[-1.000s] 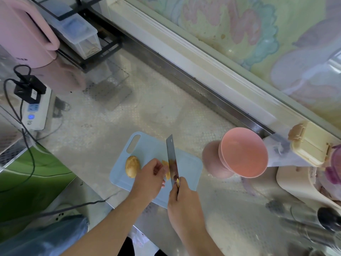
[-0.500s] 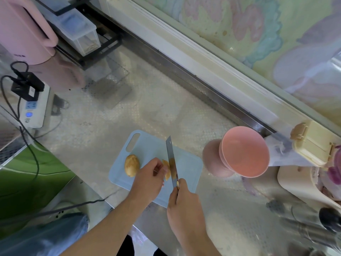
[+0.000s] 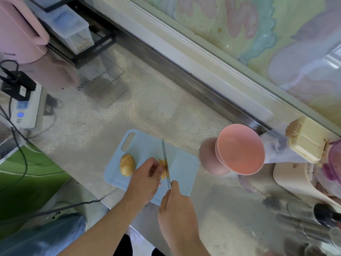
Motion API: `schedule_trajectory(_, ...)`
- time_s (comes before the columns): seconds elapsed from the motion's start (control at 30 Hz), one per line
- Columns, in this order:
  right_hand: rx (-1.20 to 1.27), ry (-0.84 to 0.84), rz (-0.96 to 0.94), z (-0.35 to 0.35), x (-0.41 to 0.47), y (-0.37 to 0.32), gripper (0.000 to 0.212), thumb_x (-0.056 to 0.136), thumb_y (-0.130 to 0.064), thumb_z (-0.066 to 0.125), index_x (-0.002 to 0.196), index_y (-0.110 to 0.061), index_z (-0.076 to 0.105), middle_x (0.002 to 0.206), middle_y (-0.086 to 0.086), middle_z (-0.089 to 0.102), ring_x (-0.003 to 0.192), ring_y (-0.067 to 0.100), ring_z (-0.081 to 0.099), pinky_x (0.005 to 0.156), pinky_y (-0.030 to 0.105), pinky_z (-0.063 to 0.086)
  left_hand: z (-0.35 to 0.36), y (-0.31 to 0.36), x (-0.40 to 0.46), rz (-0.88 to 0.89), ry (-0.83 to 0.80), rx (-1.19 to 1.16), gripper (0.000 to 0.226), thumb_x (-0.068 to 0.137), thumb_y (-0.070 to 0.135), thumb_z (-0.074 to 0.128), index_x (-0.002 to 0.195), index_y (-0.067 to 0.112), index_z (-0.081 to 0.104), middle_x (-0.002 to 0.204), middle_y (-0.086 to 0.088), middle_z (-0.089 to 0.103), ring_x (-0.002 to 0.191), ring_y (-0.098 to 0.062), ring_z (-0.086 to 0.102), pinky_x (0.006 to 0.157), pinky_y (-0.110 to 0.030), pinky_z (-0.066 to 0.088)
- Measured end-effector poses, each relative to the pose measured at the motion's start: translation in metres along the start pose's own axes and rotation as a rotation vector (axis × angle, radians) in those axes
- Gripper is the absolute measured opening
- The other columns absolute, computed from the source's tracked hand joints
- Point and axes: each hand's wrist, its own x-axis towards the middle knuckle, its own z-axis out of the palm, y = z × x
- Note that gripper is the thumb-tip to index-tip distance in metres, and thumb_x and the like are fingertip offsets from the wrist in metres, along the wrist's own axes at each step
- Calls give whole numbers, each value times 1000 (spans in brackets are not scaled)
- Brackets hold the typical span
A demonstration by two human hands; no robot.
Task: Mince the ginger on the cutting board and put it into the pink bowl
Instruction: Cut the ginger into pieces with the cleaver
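- Pale blue plastic was your landmark: the cutting board [image 3: 181, 174] lay at the near edge of the counter, handle slot at its far left corner.
- Your right hand [image 3: 178, 209] sat just off the board's near edge, fingers wrapped round the handle of the knife [image 3: 165, 161]; the handle itself was hidden in your fist. The blade stood on its edge across the middle of the board, against the ginger.
- Your left hand [image 3: 145, 180] was over the board's near left part, fingers curled and pinching the ginger slices [image 3: 163, 168] hard against the blade's left side.
- Those slices looked thin, light and probably damp, so they may slide or stick to the steel; holding them from above with fingertips tucked back seemed the safe grip.
- Left of your left hand, near the handle slot, the uncut ginger piece [image 3: 127, 164] lay loose. It looked firm, knobbly and rounded, likely to roll unless set on a flat cut face.
- Right of the board, close but apart from it, the pink bowl [image 3: 239, 150] stood with nothing visible inside.
- Beyond the board, the counter [image 3: 147, 108] was shiny embossed metal, probably slick under a light plastic board.
- Far left of the board sat a power strip [image 3: 25, 108] with cables and a pink kettle [image 3: 20, 30]; behind ran a window ledge [image 3: 184, 58].
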Motion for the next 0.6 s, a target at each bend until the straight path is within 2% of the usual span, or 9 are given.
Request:
schedule_trajectory(0.17, 28, 4, 18, 0, -5, 1, 12, 101, -21, 34, 112, -26, 36, 68, -3, 50, 60, 21, 48, 43, 24, 27, 1, 0, -2, 12, 12, 21, 23, 102, 26, 61, 81, 18, 57, 71, 0, 64, 71, -23, 69, 76, -42, 59)
schedule_trajectory(0.27, 39, 2, 21, -1, -9, 0, 9, 102, -22, 34, 110, -26, 35, 66, -5, 47, 59, 21, 46, 43, 25, 27, 1, 0, -2, 17, 18, 19, 24, 102, 24, 62, 80, 18, 56, 69, 2, 63, 75, -27, 68, 63, -21, 52)
schedule_trajectory(0.33, 48, -1, 27, -1, -10, -1, 8, 102, -22, 34, 108, -27, 35, 66, -4, 48, 60, 22, 47, 43, 25, 28, 1, -1, -2, 18, 20, 16, 24, 103, 24, 62, 80, 17, 56, 69, 2, 62, 77, -29, 67, 59, -14, 48)
schedule_trajectory(0.43, 35, -3, 28, -2, -10, -2, 9, 101, -21, 34, 105, -29, 32, 66, -4, 48, 59, 22, 47, 42, 25, 27, 2, -2, -1, 25, 16, 25, 24, 103, 25, 62, 81, 16, 56, 72, -1, 63, 77, -30, 67, 59, -17, 50)
schedule_trajectory(0.53, 26, -2, 36, -3, -9, -2, 10, 101, -21, 34, 103, -30, 30, 67, -5, 48, 58, 19, 46, 43, 25, 27, 3, -4, 0, 33, 9, 51, 25, 103, 28, 62, 80, 19, 54, 72, -2, 63, 76, -30, 68, 67, -34, 55)
schedule_trajectory(0.6, 28, -3, 40, -3, -9, -2, 9, 101, -21, 34, 103, -30, 31, 67, -4, 49, 59, 20, 47, 43, 24, 28, 3, -5, -1, 35, 9, 63, 26, 103, 29, 61, 79, 21, 54, 72, -3, 63, 75, -30, 68, 66, -34, 55)
